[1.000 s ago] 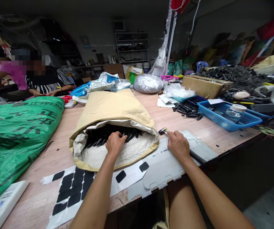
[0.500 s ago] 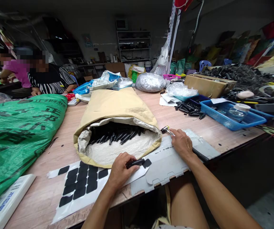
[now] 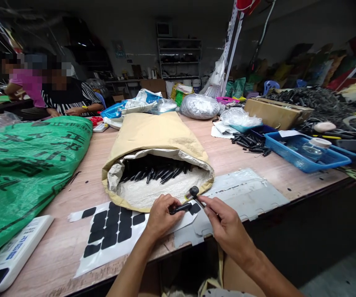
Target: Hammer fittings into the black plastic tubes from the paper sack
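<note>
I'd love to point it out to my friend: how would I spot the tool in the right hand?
Find the open tan sack lying on the wooden table. By the lower right of its mouth, the right hand holds a hammer-like tool. Its round black head on a shiny shaft sets it apart from the slim black piece in the left hand.

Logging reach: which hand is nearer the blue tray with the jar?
Right. The right hand is left of the tray, toward the camera; the left hand farther left, by the sack.
</note>
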Action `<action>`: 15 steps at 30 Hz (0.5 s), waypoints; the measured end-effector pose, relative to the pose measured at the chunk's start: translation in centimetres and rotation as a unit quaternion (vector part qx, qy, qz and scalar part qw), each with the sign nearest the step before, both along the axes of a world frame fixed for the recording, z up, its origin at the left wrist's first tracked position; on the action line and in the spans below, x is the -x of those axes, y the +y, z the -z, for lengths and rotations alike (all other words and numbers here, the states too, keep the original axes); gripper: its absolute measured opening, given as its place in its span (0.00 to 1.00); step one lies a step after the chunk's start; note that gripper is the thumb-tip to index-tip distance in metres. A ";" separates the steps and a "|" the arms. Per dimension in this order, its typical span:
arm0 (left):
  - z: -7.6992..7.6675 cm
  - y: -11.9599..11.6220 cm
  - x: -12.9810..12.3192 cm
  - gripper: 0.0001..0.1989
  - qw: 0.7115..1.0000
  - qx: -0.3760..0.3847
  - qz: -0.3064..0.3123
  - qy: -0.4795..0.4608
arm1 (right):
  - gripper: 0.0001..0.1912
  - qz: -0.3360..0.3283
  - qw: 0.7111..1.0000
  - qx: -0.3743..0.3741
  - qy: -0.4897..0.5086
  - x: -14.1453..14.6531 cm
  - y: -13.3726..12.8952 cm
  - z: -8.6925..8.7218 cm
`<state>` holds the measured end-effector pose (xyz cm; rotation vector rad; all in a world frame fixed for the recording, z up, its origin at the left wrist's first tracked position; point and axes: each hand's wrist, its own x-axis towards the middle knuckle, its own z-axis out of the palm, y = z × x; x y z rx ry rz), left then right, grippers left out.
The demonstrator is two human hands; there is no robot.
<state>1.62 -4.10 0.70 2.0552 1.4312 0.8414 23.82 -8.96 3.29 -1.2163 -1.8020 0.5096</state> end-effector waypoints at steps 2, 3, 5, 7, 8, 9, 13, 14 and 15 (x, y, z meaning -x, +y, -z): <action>0.1 0.0 0.1 0.03 1.000 -0.008 0.005 0.000 | 0.20 0.000 1.000 -0.017 -0.015 0.6 -0.5 0.5; 0.2 0.0 0.2 0.02 1.000 -0.009 0.008 -0.001 | 0.21 0.004 0.999 -0.028 -0.021 0.8 -0.7 0.8; 0.3 0.0 0.3 0.02 1.000 -0.011 0.010 -0.004 | 0.22 0.009 0.998 -0.044 -0.035 1.1 -1.0 1.3; 0.3 0.0 0.3 0.02 1.000 -0.010 0.012 -0.002 | 0.24 0.009 0.997 -0.047 -0.065 1.4 -1.2 1.9; 0.3 0.0 0.3 0.02 1.000 -0.010 0.013 -0.001 | 0.25 0.006 0.995 -0.045 -0.085 1.5 -1.3 2.2; 0.3 0.0 0.3 0.01 1.000 -0.010 0.012 0.000 | 0.26 0.004 0.994 -0.042 -0.104 1.5 -1.3 2.4; 0.2 0.0 0.2 0.01 1.000 -0.010 0.008 -0.001 | 0.26 0.016 0.991 -0.039 -0.128 1.1 -1.1 2.5; 0.2 0.0 0.2 0.01 1.000 -0.010 0.007 -0.002 | 0.26 0.024 0.991 -0.043 -0.121 1.0 -1.1 2.4; 0.2 0.0 0.2 0.01 1.000 -0.009 0.007 -0.002 | 0.26 0.030 0.992 -0.046 -0.116 0.9 -1.0 2.4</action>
